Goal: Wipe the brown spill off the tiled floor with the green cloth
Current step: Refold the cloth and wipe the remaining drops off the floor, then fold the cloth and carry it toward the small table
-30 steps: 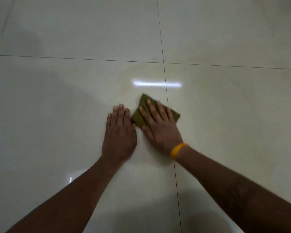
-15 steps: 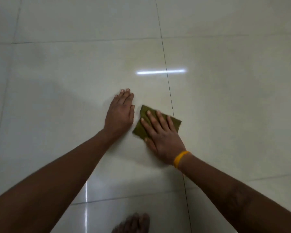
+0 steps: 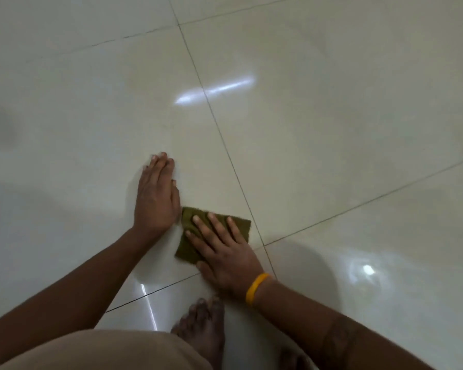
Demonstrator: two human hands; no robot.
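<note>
The folded olive-green cloth (image 3: 190,241) lies flat on the glossy cream tiled floor (image 3: 332,129). My right hand (image 3: 225,252), with a yellow band at the wrist, presses down on it with fingers spread. My left hand (image 3: 157,196) rests flat on the tile just left of the cloth, fingers together, holding nothing. I can make out only a faint tan haze on the tile beyond the hands; no distinct brown spill shows.
Dark grout lines (image 3: 225,145) cross the floor near the cloth. My bare foot (image 3: 201,329) and a beige-clad knee (image 3: 104,351) are close below the hands. Bright light reflections (image 3: 214,90) lie on the tiles ahead and at the right.
My right hand has dragged the cloth toward me across the tile. The view has tipped down and rotated, bringing my foot and knee into sight. My left hand stays flat beside the cloth.
</note>
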